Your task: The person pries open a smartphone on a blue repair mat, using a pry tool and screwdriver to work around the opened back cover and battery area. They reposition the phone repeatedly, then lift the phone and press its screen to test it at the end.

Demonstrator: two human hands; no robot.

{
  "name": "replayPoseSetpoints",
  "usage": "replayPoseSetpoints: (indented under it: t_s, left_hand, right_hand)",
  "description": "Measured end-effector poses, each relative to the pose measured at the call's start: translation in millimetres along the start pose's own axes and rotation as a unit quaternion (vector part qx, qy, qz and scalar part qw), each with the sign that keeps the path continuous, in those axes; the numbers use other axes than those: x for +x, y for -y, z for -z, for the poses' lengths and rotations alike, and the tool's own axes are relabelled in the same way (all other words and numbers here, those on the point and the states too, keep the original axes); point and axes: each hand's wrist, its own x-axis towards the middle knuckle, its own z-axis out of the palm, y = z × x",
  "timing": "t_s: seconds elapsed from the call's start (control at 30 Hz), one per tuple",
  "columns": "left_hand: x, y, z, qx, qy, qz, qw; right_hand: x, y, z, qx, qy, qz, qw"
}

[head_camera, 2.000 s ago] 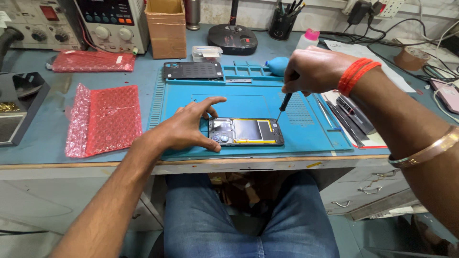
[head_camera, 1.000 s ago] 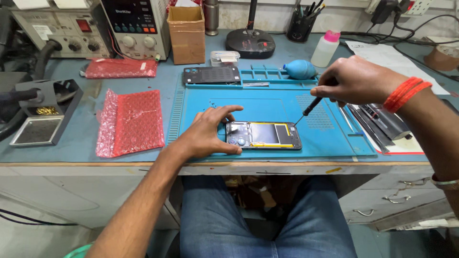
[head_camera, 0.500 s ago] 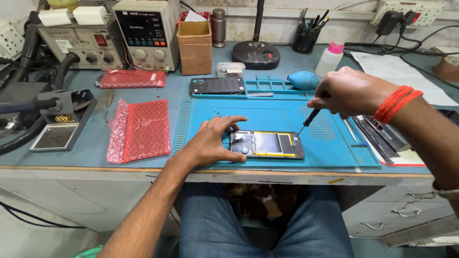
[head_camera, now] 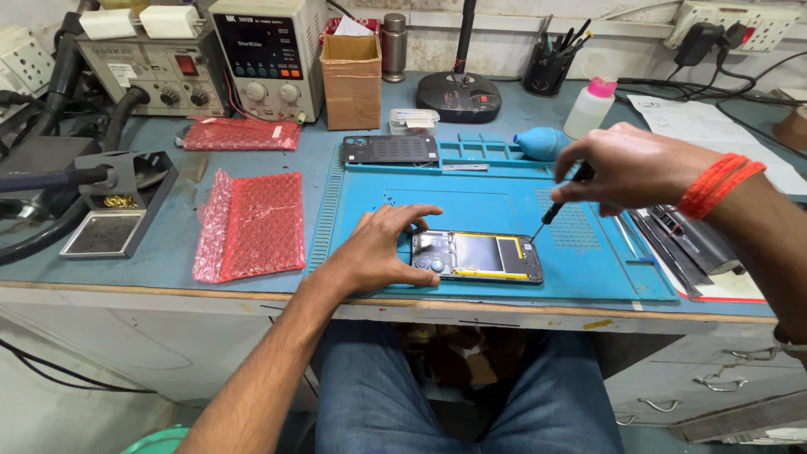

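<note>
An opened phone [head_camera: 479, 256] with its back off lies flat on the blue work mat [head_camera: 504, 210], near the front edge. My left hand [head_camera: 378, 250] rests on the phone's left end, fingers spread, pinning it down. My right hand [head_camera: 630, 166], with orange threads at the wrist, grips a thin black screwdriver [head_camera: 551, 210]. Its tip touches the phone's upper right corner. A dark phone back panel [head_camera: 390, 150] lies at the mat's far left edge.
Two red bubble-wrap bags [head_camera: 250, 220] lie left of the mat. A soldering stand [head_camera: 118, 206] and power supply units [head_camera: 265, 55] fill the left and back. A cardboard box [head_camera: 351, 80], blue air blower [head_camera: 540, 143], bottle [head_camera: 590, 107], and tools [head_camera: 672, 240] on the right surround the mat.
The view has shifted, so bench items sit lower and further right in frame. Both hands stay on the phone and screwdriver, with the tip still at the phone's right end.
</note>
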Motion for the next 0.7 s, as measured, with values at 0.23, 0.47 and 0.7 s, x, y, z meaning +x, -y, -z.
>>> replayPoseSetpoints:
  t_s: [0.23, 0.47, 0.7]
  left_hand:
    - [0, -1, 1, -0.001, 0.002, -0.007, 1.000]
    - [2, 3, 0, 0.002, -0.005, -0.021, 1.000]
    - [3, 9, -1, 0.008, 0.002, -0.018, 1.000]
  right_hand:
    - [-5, 5, 3, 0.001, -0.041, 0.092, 0.995]
    - [-10, 11, 3, -0.020, -0.039, 0.051, 0.998]
    - [-10, 10, -2, 0.008, -0.014, 0.050, 0.999]
